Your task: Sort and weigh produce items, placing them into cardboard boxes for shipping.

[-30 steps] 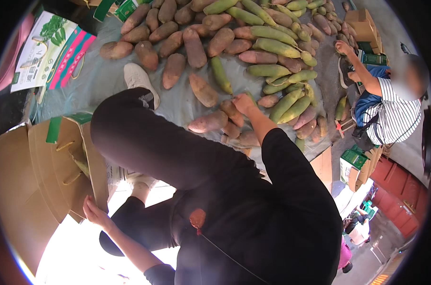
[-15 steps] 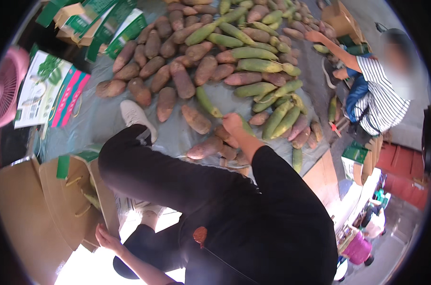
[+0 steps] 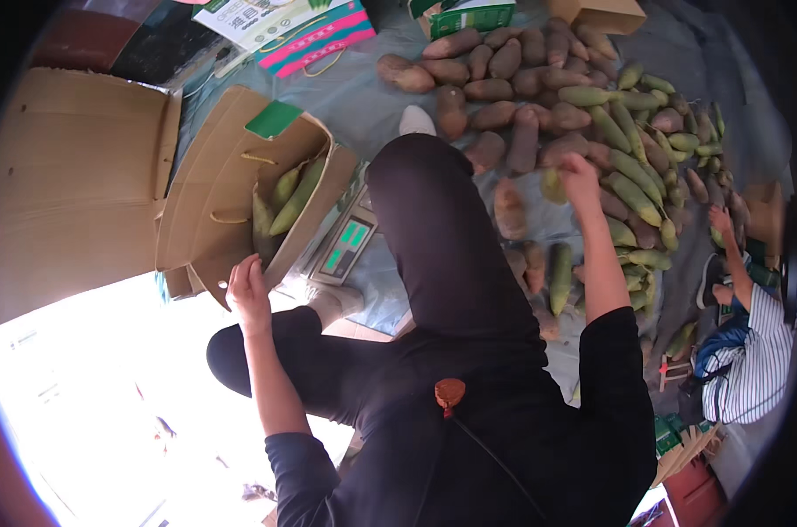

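Observation:
My left hand [image 3: 251, 294] grips the near edge of an open cardboard box [image 3: 203, 189] with its fingers closed. Inside the box lie several green radishes [image 3: 300, 195], partly hidden by its wall. Out over the pile, my right hand [image 3: 579, 183] is closed round a green radish [image 3: 551, 186], blurred and mostly covered by the hand. Reddish-brown tubers [image 3: 523, 140] lie to the left of and beyond that hand. More green radishes [image 3: 631, 195] are heaped to its right, and a single dark green radish [image 3: 560, 279] lies nearer me.
A digital scale [image 3: 344, 246] with a lit display stands beside the box. Large cardboard flaps [image 3: 82, 184] fill the left. Gift bags [image 3: 315, 39] lie at the back. Another person in a striped shirt [image 3: 754, 356] reaches into the pile at the right.
My view has swung left, so the box and scale show more fully. My right hand still reaches over the pile with the radish. My left hand stays at the box edge.

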`<state>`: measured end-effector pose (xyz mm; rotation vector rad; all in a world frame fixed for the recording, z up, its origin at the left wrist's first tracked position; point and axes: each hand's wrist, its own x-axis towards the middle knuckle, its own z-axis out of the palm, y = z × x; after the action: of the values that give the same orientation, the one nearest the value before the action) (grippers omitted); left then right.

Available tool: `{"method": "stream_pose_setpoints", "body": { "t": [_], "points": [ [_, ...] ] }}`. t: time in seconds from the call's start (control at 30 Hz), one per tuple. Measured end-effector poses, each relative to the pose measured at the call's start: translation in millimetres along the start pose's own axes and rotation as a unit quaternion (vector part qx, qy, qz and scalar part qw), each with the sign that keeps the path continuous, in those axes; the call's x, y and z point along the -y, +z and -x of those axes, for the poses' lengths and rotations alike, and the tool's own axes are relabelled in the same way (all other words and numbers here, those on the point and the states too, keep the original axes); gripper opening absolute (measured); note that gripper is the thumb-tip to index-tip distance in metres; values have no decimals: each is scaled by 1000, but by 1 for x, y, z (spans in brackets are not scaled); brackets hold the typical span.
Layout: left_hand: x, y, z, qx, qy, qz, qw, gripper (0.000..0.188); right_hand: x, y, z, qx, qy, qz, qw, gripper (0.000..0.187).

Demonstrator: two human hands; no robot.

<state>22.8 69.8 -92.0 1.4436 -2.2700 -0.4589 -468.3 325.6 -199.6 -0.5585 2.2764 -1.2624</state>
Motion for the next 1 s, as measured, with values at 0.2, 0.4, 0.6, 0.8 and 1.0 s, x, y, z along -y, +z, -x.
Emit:
{"method": "stream_pose_setpoints", "body": {
  "t": [0.2,0.4,0.6,0.8,1.0],
  "points": [
    [14,-3,4,-4,0,29,1000,15,169,18,29,125,-192,-81,970,8],
    [35,12,-1,17,4,-10,1000,22,294,75,55,199,-232,-327,894,9],
    [30,15,3,18,37,43,998,26,335,185,58,188,-159,-349,904,13],
    [42,10,3,33,4,44,999,24,291,129,56,93,-327,-79,937,14],
    [27,8,-1,74,38,-6,997,32,73,8,-8,-88,-44,-163,982,24]
  ]
}}
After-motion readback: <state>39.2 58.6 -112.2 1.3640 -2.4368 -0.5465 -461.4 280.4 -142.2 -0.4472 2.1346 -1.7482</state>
